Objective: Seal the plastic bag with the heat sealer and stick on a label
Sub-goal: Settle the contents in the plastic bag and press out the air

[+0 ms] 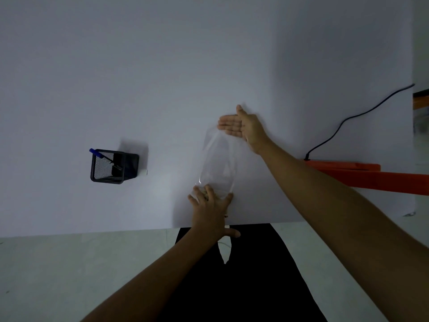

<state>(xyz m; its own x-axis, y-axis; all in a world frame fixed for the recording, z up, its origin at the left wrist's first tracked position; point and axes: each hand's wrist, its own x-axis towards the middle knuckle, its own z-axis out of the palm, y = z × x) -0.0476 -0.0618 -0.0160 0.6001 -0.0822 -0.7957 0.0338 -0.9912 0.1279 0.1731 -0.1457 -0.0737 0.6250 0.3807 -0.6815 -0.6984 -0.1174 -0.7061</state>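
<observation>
- Left hand [212, 203], fingers spread, presses the bag [218, 161] at its near end; right hand [239, 126] lies flat on the far end.
- We risk sealing creases if the film slips.

table: you face a white tabletop [116, 66] filling most of the view | floor: pale grey-green floor [69, 263] below its near edge | light: dim; your tabletop is brightest front-centre, shadowed toward the right | left: black mesh pen holder [108, 167] standing, blue pen [97, 154] inside | far right: blurred orange-and-dark edge [420, 101] past the table
</observation>
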